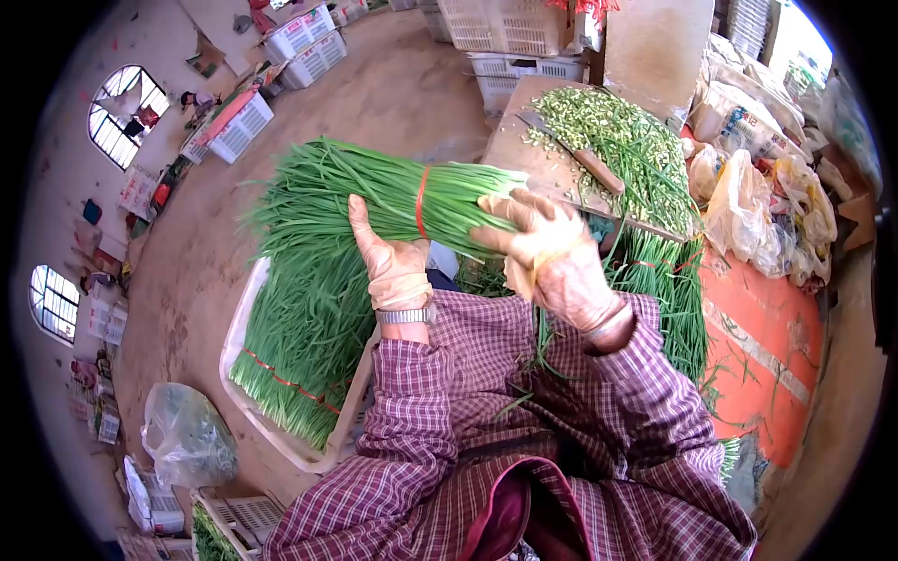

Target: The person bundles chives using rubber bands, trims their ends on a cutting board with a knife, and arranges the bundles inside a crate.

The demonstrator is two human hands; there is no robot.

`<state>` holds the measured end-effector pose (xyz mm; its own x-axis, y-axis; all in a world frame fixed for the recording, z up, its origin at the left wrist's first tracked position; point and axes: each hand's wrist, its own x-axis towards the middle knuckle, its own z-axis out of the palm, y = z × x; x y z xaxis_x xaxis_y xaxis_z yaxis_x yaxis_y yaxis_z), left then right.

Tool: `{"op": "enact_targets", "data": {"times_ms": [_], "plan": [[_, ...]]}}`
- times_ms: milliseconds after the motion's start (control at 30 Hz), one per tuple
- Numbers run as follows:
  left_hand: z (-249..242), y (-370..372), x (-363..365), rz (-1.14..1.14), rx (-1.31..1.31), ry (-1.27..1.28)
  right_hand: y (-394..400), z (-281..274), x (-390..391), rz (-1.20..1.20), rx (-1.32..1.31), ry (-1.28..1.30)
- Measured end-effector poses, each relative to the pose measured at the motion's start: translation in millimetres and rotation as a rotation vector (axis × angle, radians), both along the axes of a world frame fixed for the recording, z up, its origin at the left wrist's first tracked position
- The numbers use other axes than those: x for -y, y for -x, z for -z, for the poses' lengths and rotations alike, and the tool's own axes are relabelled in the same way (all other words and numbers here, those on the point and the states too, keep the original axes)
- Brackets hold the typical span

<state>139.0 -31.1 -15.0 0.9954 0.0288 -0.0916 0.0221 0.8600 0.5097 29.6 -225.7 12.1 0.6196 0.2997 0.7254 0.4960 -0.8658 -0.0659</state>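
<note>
A long bunch of green garlic chives point(327, 192), tied with a red band point(423, 201), lies sideways in the air before me. My left hand point(398, 271), in a thin pale glove, grips it from below; the fingers behind the bunch are hidden. At the pale cut ends, my right hand point(552, 248) touches the stalks with fingers spread, slightly blurred; it wears a similar glove. Below my left hand, a white crate point(245, 327) holds more banded chives point(299, 374). Other tied chives point(678, 309) stand beside my right forearm.
A board point(510, 131) at upper right carries a knife point(589, 164) and a heap of cut stalk ends point(608, 126). Plastic bags point(748, 206) lie to its right. White crates point(510, 28) stand at the back, and a clear bag point(187, 435) sits lower left.
</note>
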Motion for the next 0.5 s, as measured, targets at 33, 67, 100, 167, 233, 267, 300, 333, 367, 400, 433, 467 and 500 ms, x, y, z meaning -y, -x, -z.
{"op": "enact_targets", "data": {"times_ms": [33, 67, 100, 167, 233, 267, 300, 333, 367, 400, 433, 467, 500], "plan": [[-5, 8, -3, 0.019, 0.068, -0.022, 4, 25, 5, 0.039, -0.075, 0.020], [-11, 12, -8, 0.025, 0.142, -0.041, 14, 47, 16, 0.066, -0.143, 0.044], [-9, 5, -12, 0.014, 0.109, -0.070, 18, 65, 39, 0.136, -0.543, 0.064], [-10, 9, -26, 0.143, 0.153, -0.083, 43, 89, 60, 0.152, -0.705, -0.085], [-14, 24, -20, 0.161, 0.217, -0.245, 43, 55, 58, 0.064, -0.436, -0.384], [-10, 26, -13, 0.118, 0.246, -0.339, 42, 21, 46, 0.050, -0.410, -0.520], [-6, 28, -3, 0.059, 0.319, -0.400, 34, 1, 38, -0.001, -0.366, -0.592], [-10, 37, 7, 0.022, 0.366, -0.500, 21, -7, 34, -0.060, -0.334, -0.603], [-23, 49, 17, 0.059, 0.354, -0.430, 11, -17, 23, -0.057, -0.406, -0.682], [-33, 59, 27, 0.100, 0.338, -0.365, -3, -20, 14, -0.139, -0.467, -0.806], [-28, 57, 33, 0.069, 0.368, -0.416, -18, -26, 6, -0.191, -0.344, -0.686], [-25, 60, 33, 0.102, 0.352, -0.424, -28, -22, -9, -0.163, -0.226, -0.828], [-29, 63, 35, 0.127, 0.353, -0.417, -31, -30, -13, -0.207, -0.283, -0.955]]}}
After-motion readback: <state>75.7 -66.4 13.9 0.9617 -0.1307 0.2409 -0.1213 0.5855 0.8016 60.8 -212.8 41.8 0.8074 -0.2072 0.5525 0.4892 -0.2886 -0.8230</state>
